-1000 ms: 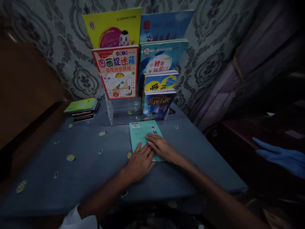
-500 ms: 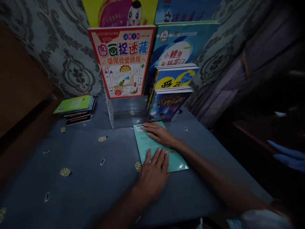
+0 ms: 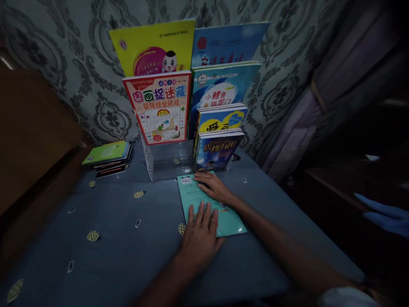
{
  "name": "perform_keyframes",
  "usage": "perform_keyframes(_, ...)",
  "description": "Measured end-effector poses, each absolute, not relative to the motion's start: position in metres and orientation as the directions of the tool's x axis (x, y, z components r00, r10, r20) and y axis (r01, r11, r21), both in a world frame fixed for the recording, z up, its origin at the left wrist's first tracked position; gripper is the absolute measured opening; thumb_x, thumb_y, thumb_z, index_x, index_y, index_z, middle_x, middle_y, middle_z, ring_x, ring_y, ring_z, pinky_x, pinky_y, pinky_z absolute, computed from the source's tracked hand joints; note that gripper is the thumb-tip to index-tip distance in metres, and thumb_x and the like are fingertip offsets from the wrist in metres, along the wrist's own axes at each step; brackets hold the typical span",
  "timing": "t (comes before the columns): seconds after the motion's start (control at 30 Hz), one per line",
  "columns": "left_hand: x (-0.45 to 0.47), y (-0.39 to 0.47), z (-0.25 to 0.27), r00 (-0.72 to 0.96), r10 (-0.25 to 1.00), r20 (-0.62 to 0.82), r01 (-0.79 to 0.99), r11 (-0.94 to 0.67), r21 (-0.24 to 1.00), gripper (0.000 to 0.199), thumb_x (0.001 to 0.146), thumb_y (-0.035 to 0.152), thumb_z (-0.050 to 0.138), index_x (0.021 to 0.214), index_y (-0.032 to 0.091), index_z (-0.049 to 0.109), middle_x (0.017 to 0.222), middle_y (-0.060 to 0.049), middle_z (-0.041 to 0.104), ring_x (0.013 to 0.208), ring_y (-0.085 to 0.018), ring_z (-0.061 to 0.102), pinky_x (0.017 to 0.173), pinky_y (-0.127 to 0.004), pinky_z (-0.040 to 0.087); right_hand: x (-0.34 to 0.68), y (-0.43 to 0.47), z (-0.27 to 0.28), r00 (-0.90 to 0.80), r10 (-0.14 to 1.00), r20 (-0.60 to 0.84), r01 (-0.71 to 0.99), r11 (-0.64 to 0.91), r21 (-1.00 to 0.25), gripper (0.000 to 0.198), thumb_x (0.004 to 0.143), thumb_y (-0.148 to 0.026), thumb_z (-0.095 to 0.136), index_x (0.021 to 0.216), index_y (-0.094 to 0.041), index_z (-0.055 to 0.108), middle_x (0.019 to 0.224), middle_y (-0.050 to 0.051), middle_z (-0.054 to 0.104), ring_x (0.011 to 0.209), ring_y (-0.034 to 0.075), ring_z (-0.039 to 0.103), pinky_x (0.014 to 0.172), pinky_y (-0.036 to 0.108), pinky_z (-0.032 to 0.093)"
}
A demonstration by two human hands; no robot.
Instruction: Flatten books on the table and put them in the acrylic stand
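Note:
A teal book (image 3: 188, 194) lies on the blue tablecloth, its barcode side up, just in front of a clear acrylic stand. My left hand (image 3: 201, 234) rests flat over its lower left part with the fingers spread. Across its upper right edge lies my right hand (image 3: 214, 186), fingers stretched out toward the barcode. Neither hand grips anything. Both palms partly hide the printed text on the cover.
The clear stand (image 3: 166, 164) holds a red picture book (image 3: 159, 111), a yellow-green book (image 3: 153, 38), blue books (image 3: 230, 44) and a dark blue book (image 3: 217, 149) in tiers. A small book pile (image 3: 108, 153) sits at the left. A patterned curtain (image 3: 111, 111) hangs behind.
My view has tilted upward, so the tops of the back books now show. Both hands stay flat on the teal book, with only slight shifts of the fingers.

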State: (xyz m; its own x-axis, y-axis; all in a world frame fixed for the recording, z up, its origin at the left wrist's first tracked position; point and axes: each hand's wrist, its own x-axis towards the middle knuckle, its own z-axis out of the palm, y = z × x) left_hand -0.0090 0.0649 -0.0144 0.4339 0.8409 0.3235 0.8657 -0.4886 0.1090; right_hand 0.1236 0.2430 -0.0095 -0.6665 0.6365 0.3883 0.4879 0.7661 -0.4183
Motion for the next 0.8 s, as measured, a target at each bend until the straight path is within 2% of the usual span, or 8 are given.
perform_keyframes(0.13,-0.009,0.064,-0.013,0.432,0.835,0.34,0.865,-0.491,0.106,0.064,0.1,0.053,0.041,0.15,0.013,0.039,0.154,-0.019,0.043,0.147,-0.034,0.034,0.115,-0.063,0.034,0.123,0.242,-0.009,-0.615,0.683,0.394,0.517,0.726,-0.452,0.033,0.095,-0.024,0.05,0.122,-0.022,0.069,0.13,0.01,0.069,0.128,0.026,0.059,0.114,0.054,0.037)
perform_keyframes(0.4,-0.008,0.055,0.001,0.432,0.87,0.238,0.886,-0.458,0.066,0.063,0.101,0.052,0.041,0.151,0.014,0.036,0.157,-0.016,0.04,0.148,-0.031,0.032,0.118,-0.059,0.032,0.12,0.236,-0.012,-0.608,0.693,0.387,0.523,0.717,-0.461,0.035,0.092,-0.02,0.053,0.123,-0.02,0.069,0.131,0.013,0.068,0.129,0.027,0.059,0.115,0.057,0.032)
perform_keyframes(0.6,-0.006,0.014,-0.002,0.462,0.869,0.176,0.874,-0.48,0.074,0.08,0.094,0.065,0.045,0.154,0.014,0.03,0.159,-0.017,0.034,0.15,-0.034,0.027,0.117,-0.062,0.032,0.129,0.192,-0.016,-0.623,0.676,0.393,0.501,0.731,-0.463,0.038,0.094,-0.021,0.05,0.129,-0.018,0.065,0.134,0.015,0.065,0.132,0.027,0.056,0.117,0.058,0.029)
perform_keyframes(0.73,-0.006,-0.02,-0.011,0.491,0.85,0.191,0.859,-0.509,0.058,0.102,0.081,0.077,0.054,0.155,0.012,0.029,0.158,-0.021,0.034,0.149,-0.038,0.028,0.113,-0.064,0.035,0.135,0.154,-0.016,-0.621,0.662,0.42,0.483,0.745,-0.46,0.04,0.095,-0.022,0.05,0.132,-0.019,0.062,0.137,0.015,0.063,0.133,0.028,0.054,0.117,0.06,0.03)
perform_keyframes(0.8,-0.007,-0.033,-0.015,0.519,0.826,0.222,0.847,-0.532,0.0,0.099,0.083,0.074,0.055,0.154,0.01,0.029,0.156,-0.022,0.038,0.147,-0.038,0.032,0.112,-0.062,0.037,0.138,0.137,-0.015,-0.631,0.644,0.432,0.461,0.759,-0.459,0.041,0.095,-0.023,0.051,0.135,-0.021,0.061,0.139,0.015,0.062,0.134,0.028,0.052,0.117,0.06,0.029)
